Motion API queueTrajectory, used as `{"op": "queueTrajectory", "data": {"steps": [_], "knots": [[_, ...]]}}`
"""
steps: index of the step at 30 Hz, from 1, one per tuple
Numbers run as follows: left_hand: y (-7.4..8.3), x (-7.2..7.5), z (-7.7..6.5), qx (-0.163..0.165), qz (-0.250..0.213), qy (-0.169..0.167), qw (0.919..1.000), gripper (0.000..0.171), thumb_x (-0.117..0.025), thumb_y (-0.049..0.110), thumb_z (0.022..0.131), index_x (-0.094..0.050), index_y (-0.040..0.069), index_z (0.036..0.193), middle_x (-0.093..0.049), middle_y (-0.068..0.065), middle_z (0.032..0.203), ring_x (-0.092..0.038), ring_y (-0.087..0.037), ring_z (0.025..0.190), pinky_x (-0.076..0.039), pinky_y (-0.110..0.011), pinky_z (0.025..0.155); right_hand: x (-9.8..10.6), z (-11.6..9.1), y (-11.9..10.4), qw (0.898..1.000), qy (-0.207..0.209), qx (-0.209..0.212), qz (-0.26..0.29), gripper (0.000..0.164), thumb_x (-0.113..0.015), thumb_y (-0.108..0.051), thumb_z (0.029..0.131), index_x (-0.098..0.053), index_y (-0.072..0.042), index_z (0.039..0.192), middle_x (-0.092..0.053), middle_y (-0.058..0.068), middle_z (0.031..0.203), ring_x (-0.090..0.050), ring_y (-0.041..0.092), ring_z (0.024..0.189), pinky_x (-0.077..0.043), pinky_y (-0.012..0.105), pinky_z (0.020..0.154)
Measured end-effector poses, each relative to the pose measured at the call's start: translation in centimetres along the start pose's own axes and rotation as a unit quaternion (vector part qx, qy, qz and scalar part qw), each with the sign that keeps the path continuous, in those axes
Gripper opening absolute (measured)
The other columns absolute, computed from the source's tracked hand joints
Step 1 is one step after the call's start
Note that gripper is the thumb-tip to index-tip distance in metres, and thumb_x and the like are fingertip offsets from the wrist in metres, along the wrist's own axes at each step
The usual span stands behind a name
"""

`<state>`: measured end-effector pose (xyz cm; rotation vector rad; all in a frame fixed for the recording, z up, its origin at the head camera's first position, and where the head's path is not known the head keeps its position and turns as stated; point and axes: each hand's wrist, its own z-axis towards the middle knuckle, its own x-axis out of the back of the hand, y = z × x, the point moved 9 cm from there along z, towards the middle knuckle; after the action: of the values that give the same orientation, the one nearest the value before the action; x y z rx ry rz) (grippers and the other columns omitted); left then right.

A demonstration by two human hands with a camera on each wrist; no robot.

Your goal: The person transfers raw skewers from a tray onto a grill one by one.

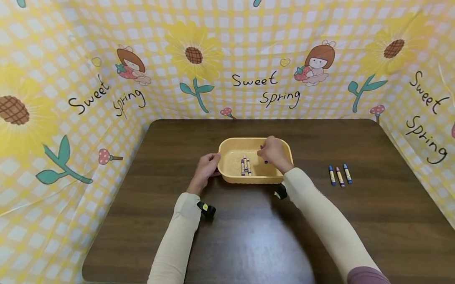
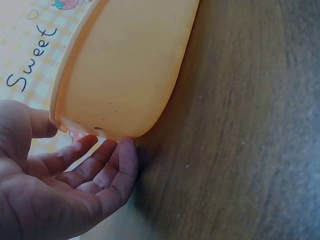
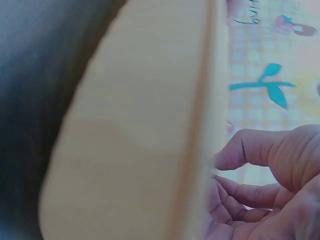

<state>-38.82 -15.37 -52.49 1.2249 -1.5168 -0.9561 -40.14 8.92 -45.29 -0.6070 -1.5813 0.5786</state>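
A shallow yellow plastic bin [image 1: 251,180] stands on the table. My left hand [image 1: 207,167] holds its left end; in the left wrist view the thumb is at the rim and the fingertips touch the outer wall [image 2: 125,75]. Over the right part of the bin, my right hand [image 1: 274,153] pinches a purple crayon [image 1: 266,162], its middle covered by the fingers. Inside the bin, left of that hand, several crayons [image 1: 242,167] with pale wrappers lie side by side. In the right wrist view the bin's near wall [image 3: 125,125] hides part of the right hand [image 3: 265,185].
To the right of the bin, two blue crayons [image 1: 332,175] and a pinkish one [image 1: 340,177] between them lie on the dark wooden table [image 1: 384,220]. A yellow checked cloth [image 1: 224,42] with printed flowers hangs around the back and sides.
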Motion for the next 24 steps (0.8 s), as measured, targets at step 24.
{"op": "queueTrajectory", "data": {"steps": [24], "knots": [[-0.3,-0.4,0.6,0.021,0.007,0.002,0.9997,0.048,-0.051,0.041,0.106,-0.060,0.008,0.139,-0.061,-0.015,0.130,-0.066,-0.021,0.095,-0.062,-0.030,0.079,13.3,-3.5,11.5,0.991,0.063,-0.102,0.062,0.026,-0.065,-0.014,0.094,-0.069,0.010,0.101,-0.068,0.020,0.096,-0.067,0.017,0.060,-0.059,0.030,0.056]]}}
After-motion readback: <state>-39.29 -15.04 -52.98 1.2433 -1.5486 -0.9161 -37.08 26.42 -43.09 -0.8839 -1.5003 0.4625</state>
